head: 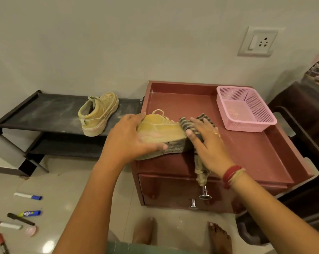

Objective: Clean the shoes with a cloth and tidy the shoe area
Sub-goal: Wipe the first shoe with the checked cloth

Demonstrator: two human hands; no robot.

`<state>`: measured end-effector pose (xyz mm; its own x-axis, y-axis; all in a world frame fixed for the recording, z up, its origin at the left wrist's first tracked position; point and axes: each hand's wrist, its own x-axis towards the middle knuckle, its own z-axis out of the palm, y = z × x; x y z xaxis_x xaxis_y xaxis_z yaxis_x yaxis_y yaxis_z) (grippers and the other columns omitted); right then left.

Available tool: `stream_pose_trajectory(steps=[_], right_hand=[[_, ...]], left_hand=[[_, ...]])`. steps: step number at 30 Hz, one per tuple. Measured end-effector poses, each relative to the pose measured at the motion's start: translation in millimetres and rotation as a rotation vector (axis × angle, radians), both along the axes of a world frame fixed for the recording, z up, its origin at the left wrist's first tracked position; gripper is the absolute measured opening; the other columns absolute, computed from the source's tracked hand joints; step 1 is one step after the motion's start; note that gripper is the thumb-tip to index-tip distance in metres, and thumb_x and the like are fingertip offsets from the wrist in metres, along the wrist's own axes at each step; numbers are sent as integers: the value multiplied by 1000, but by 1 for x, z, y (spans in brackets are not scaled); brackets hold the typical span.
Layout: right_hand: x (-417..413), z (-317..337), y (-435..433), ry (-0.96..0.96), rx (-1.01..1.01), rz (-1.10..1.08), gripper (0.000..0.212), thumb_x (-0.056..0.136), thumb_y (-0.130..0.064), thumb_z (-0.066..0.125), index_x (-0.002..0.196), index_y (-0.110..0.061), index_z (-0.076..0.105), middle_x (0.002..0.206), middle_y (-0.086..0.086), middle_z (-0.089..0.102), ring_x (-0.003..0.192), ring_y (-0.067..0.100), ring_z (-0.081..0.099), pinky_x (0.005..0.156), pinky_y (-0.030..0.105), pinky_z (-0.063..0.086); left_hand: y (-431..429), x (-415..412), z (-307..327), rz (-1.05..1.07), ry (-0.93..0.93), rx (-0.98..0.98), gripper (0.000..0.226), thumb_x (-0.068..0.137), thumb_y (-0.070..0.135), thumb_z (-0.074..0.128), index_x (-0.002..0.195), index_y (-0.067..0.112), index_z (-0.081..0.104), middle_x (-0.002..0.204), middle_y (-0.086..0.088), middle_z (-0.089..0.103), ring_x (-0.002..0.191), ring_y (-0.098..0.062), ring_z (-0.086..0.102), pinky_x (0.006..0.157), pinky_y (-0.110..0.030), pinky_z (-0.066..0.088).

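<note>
shoe (160, 131): tipped sideways at the red cabinet's (246, 153) 9 o'clock edge
left hand (129, 138): wraps its heel
right hand (208, 143): flat fingers press striped cloth (187, 123) on toe
step: wiping; next probably second shoe (98, 114), 10 o'clock, needing regrip

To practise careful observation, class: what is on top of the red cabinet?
A pink basket stands at the back right. In front, the left hand grips a tilted tan shoe; the right hand presses a striped cloth to it. The cabinet top beneath them is covered.
</note>
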<state>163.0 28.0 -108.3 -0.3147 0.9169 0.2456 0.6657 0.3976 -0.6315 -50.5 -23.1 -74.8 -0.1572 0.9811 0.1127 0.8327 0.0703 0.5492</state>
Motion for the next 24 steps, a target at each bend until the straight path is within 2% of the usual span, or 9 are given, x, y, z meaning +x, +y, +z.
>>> stream_pose_trajectory(steps=[3,5,7,9,13,15,19,21,24], right_hand=[[-10,0,-22,-83,110,235,49,88,-61,25,135,-46,33,145,-26,27,143,7,11,117,37,-7],[-10,-4,-27,-156,164,316,46,92,-59,24,136,-48,30,147,-28,23,143,3,7,116,35,-8],[-1,-7,-19,-202,192,268,46,92,-59,22,137,-50,26,149,-26,19,143,4,7,117,37,-4],[10,-12,-6,-159,164,173,52,90,-60,20,139,-47,28,149,-23,21,143,6,12,117,39,2],[18,-15,10,40,-5,-77,68,84,-66,20,136,-31,45,147,-10,39,137,11,32,116,50,17],[11,-13,1,14,27,-71,66,84,-65,21,134,-31,48,146,-11,40,139,12,30,117,48,14],[11,-11,-17,-49,117,237,49,90,-58,28,132,-41,44,144,-25,32,142,8,16,117,37,7],[20,-15,-6,-11,85,196,48,90,-59,29,132,-42,43,146,-23,32,141,6,20,118,42,11],[29,-14,9,137,-34,-1,57,88,-59,33,136,-29,46,146,-10,39,137,9,32,114,48,24]], left_hand=[[3,-3,2,-5,3,-24,110,47,72,77,141,29,40,137,2,45,125,-18,44,99,-37,40],[5,-7,2,-12,20,-95,111,45,77,69,141,33,36,136,0,41,124,-21,44,97,-39,41],[6,-5,-1,-7,63,-135,111,43,80,53,141,34,32,136,-1,38,125,-24,41,95,-39,41],[7,1,-5,16,130,-124,107,48,80,38,143,31,29,136,-3,37,126,-27,39,98,-42,39],[10,16,-7,86,355,-131,105,54,83,21,144,27,26,140,-8,39,133,-32,34,110,-63,18],[11,24,-8,96,388,-126,107,55,91,23,141,27,27,140,-10,39,134,-34,34,109,-67,14],[16,32,-10,29,351,-86,105,54,89,35,139,28,29,137,-9,38,134,-36,32,110,-62,22],[18,30,-8,14,301,-95,103,56,85,49,140,27,31,133,-9,39,129,-34,35,108,-56,30],[18,29,-7,3,290,-73,103,57,81,59,140,26,33,132,-9,42,126,-32,39,107,-51,33]])
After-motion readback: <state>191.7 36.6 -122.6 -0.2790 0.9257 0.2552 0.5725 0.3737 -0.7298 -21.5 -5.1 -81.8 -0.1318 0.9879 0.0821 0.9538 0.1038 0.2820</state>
